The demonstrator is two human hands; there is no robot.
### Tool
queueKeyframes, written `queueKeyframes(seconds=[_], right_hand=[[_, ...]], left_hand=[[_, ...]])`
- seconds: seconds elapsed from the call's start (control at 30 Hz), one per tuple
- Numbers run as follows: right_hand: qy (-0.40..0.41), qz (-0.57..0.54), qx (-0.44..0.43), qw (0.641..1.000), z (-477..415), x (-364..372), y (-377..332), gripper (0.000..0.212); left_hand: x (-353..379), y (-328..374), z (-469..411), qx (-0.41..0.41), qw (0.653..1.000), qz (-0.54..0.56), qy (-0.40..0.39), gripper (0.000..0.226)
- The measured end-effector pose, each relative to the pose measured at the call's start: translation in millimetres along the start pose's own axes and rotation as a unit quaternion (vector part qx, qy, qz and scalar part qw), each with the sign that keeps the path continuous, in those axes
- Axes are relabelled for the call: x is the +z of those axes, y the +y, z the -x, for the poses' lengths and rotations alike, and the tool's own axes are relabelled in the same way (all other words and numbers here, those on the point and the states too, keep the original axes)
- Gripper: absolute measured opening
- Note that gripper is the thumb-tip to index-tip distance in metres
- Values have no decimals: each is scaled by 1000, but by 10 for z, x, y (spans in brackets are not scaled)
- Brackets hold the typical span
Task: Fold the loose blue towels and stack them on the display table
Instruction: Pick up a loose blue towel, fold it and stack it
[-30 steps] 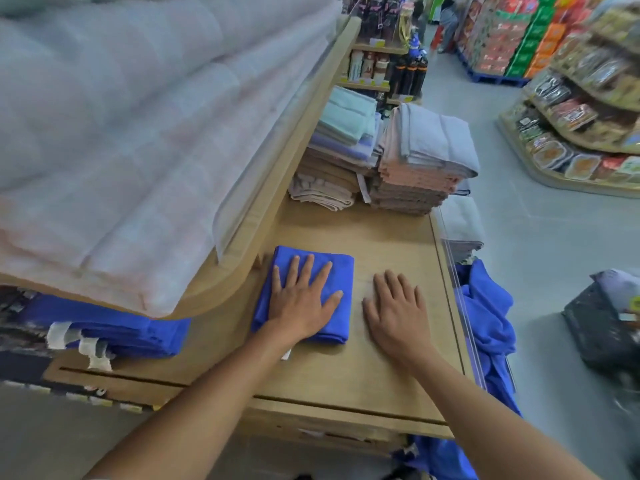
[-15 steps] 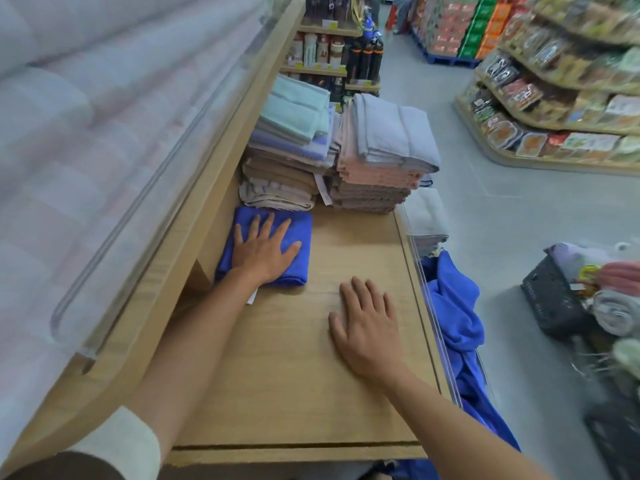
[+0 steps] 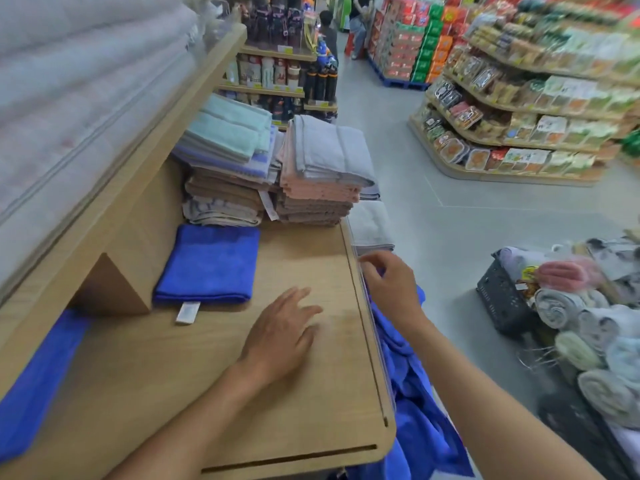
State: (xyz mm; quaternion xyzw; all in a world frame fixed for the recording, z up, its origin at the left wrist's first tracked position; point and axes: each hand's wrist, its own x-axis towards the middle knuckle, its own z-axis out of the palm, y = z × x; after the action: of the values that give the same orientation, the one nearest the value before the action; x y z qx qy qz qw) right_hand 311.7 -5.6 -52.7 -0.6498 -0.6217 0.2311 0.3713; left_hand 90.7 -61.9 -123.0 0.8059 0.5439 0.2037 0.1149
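The folded blue towel [image 3: 207,265] lies flat on the tabletop [image 3: 311,410], toward the back left beside the shelf's wooden support, its white tag [image 3: 187,312] poking out at the near edge; just behind it stand a mint-topped stack of towels [image 3: 225,157] and a grey-and-pink stack [image 3: 322,181]. The left hand [image 3: 280,336] is over bare wood to the right of the folded towel and apart from it, fingers spread and loose, grip released (the fingertips are blurred, so contact with the wood is unclear); the right hand [image 3: 391,287] is past the tabletop's right edge, fingers curled down at the top of the loose blue towels [image 3: 415,403] hanging in a heap there; whether that grip has caught the cloth I cannot tell; a dark basket [image 3: 502,303] stands on the floor to the right.
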Motion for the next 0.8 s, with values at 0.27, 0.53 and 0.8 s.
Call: queueKeyframes(seconds=[0.27,0.53,0.8], right_hand=[[-226,216,303,900,-184,-178,1366,59],[-105,-46,255,960,-241,-452,1238,37],[-41,-366,231,901,78,-1319,50,11]], left_hand=[[238,76,38,-25,996,-84,-31,45],[283,46,34,-28,996,-88,-18,44],[204,115,33,-41,998,-34,-30,50]])
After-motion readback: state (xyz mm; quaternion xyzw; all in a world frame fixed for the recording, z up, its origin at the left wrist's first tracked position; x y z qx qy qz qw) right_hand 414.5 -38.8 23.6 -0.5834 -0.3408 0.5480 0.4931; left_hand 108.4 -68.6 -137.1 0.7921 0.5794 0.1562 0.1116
